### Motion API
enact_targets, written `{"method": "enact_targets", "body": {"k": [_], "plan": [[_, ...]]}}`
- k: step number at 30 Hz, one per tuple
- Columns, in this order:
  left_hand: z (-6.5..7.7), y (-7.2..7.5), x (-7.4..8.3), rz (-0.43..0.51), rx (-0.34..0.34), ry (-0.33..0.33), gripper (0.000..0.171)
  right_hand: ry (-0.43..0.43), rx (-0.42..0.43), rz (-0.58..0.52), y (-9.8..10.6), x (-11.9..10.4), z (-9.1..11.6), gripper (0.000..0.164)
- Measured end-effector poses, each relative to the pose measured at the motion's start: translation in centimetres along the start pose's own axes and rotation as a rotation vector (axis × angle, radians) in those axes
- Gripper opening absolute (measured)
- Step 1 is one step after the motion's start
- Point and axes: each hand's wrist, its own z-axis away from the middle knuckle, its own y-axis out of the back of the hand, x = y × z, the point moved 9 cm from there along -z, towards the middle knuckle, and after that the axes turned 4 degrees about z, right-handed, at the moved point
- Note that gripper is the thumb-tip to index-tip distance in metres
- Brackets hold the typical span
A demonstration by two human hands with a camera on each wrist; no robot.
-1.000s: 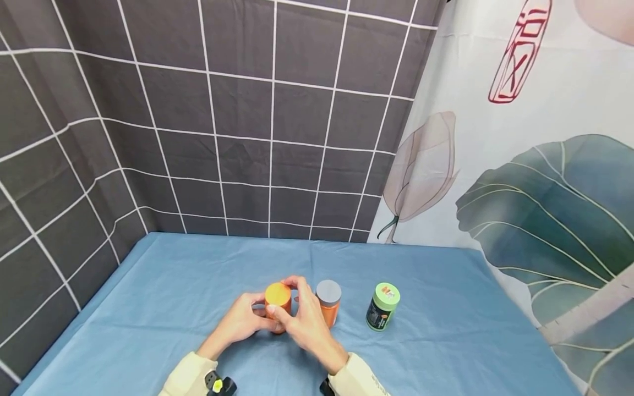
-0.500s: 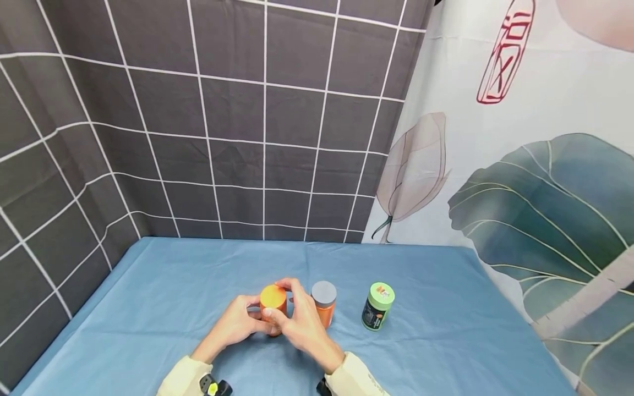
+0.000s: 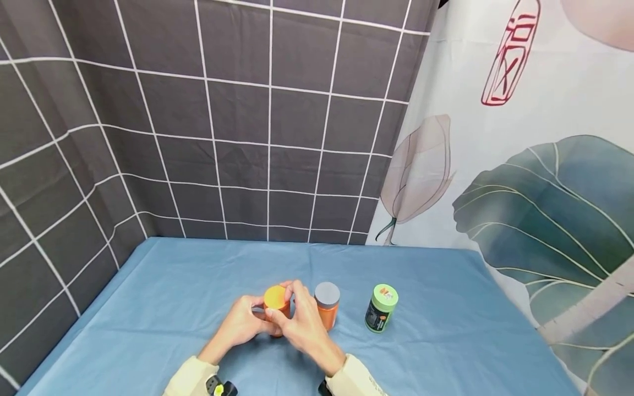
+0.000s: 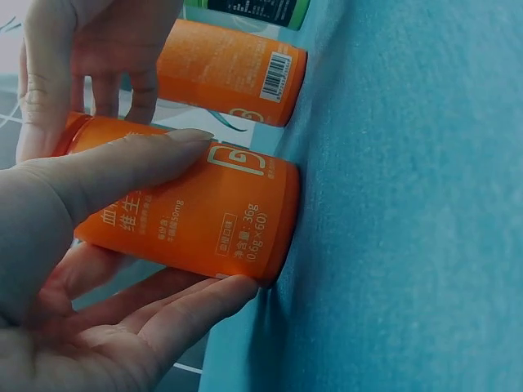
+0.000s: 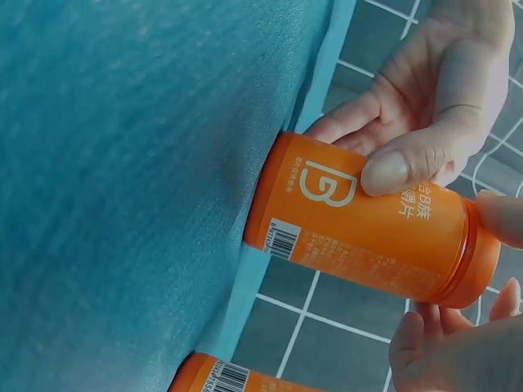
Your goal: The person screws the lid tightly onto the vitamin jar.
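Note:
An orange supplement bottle (image 4: 237,204) with a yellow-orange lid (image 3: 274,297) stands upright on the blue cloth. My left hand (image 3: 241,322) grips its body low down, with the thumb across the label on one side and the fingers on the other. At the top, my right hand (image 3: 308,325) holds the lid between thumb and fingers; the right wrist view has those fingertips (image 5: 500,216) at the lid's edge. Just right of the hands is a second orange bottle (image 3: 327,316) with a grey lid (image 3: 327,295), partly behind the right hand.
Farther right stands a black-labelled jar with a green lid (image 3: 386,297). Blue cloth (image 3: 446,330) covers the table. A dark gridded curtain (image 3: 242,165) hangs behind and to the left; a white leaf-print curtain (image 3: 446,66) hangs at the right.
My right fingers have shifted slightly around the lid's rim. The left hand keeps its grip on the bottle, which stays in place; the head view has swayed a little.

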Motion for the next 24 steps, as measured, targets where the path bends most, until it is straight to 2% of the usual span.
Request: {"method": "enact_targets", "body": {"k": [5,8,12,16,19,21,24], "plan": [[-0.4,-0.1,-0.2,-0.024,-0.010,0.004,0.040,-0.012,0.003,0.021,0.2,0.0,-0.1,0.035],[-0.8,-0.2,-0.2,0.007,-0.039,-0.016,0.043,-0.037,-0.002,0.014,0.4,0.2,-0.3,0.033],[-0.9,-0.6,0.2,0.006,-0.067,-0.043,0.047,-0.084,-0.056,0.024,0.8,0.3,-0.4,0.035],[-1.0,-0.8,0.3,-0.014,-0.081,-0.030,0.051,-0.102,-0.116,-0.006,2.1,-0.9,-0.5,0.038],[-1.2,-0.8,0.1,-0.037,-0.093,-0.014,0.057,-0.070,-0.156,-0.080,3.5,-2.5,-0.8,0.036],[-1.2,-0.6,0.0,-0.077,-0.096,-0.004,0.065,-0.020,-0.201,-0.109,4.5,-3.7,-0.8,0.031],[-0.6,0.1,0.1,-0.157,-0.095,0.040,0.082,0.056,-0.269,-0.061,6.5,-5.2,-0.4,0.025]]}}
